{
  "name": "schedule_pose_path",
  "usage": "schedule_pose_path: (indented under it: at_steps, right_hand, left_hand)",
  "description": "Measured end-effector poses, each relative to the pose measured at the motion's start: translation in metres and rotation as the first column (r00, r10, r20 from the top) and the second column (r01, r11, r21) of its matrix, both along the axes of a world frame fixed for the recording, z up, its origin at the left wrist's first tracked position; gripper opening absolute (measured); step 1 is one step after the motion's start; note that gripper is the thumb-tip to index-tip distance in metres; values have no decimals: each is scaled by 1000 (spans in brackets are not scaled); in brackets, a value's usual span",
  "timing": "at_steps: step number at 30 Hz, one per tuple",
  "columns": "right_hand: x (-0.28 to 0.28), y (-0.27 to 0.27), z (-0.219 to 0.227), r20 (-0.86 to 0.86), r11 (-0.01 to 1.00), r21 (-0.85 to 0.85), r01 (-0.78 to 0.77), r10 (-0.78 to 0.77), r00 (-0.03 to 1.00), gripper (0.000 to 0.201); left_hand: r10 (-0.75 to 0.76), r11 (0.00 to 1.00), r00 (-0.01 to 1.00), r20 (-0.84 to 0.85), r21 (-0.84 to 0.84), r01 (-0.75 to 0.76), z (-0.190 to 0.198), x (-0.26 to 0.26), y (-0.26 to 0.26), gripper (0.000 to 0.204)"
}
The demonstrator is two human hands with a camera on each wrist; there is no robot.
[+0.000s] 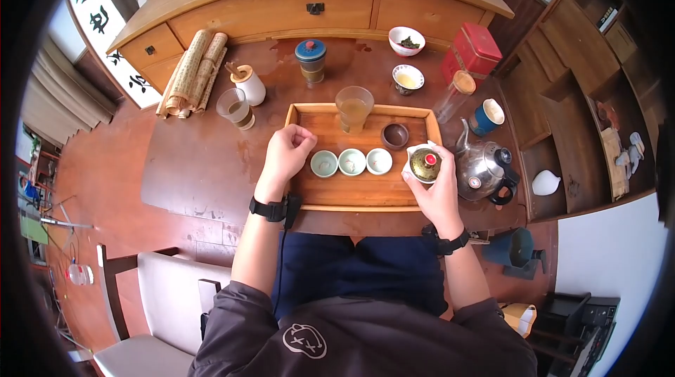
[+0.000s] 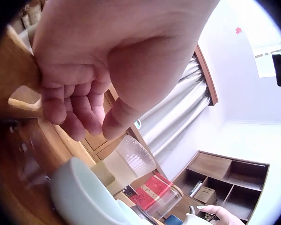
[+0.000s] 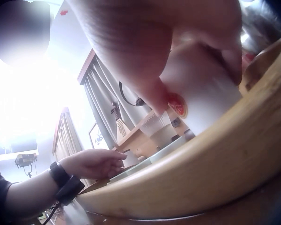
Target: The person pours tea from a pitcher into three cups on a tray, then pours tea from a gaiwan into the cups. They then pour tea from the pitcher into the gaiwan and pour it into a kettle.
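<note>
A white lidded bowl (image 1: 415, 171) with a green, red-knobbed lid is at the right end of the wooden tray (image 1: 358, 207). My right hand (image 1: 441, 194) grips its sides between thumb and fingers; the right wrist view shows the bowl's white wall (image 3: 199, 89) under the hand (image 3: 136, 42). Three pale green cups (image 1: 324, 164) stand in a row on the tray. Left of them, my left hand (image 1: 285, 155) is by the tray's left rim. Its fingers (image 2: 77, 105) hang loosely curled around nothing, above a pale green cup (image 2: 79, 197).
A glass pitcher (image 1: 354, 108) and small dark cup (image 1: 395, 136) stand on the tray's far side. Right of the tray is a steel kettle (image 1: 478, 169). Beyond lie a red tin (image 1: 472, 52), two bowls, a blue-lidded cup (image 1: 311, 60), a glass cup (image 1: 235, 108) and rolled mats (image 1: 193, 74).
</note>
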State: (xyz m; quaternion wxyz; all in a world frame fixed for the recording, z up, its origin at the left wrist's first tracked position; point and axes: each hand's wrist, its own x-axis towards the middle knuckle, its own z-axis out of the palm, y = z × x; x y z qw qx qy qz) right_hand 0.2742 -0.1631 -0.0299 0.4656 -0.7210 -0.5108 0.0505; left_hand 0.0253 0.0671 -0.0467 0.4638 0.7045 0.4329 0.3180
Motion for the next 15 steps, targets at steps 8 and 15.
schedule_pose_path:
  at_steps: [8, 15]
  right_hand:
    - [-9, 12, 34, 126, 969, 183, -164, 142, 982, 58]
    - [-28, 39, 47, 136, 928, 169, -331, 311, 941, 56]
  left_hand:
    - [-16, 1000, 999, -49, 7, 16, 2, 0, 0, 15]
    - [-17, 1000, 1000, -26, 18, 17, -2, 0, 2, 18]
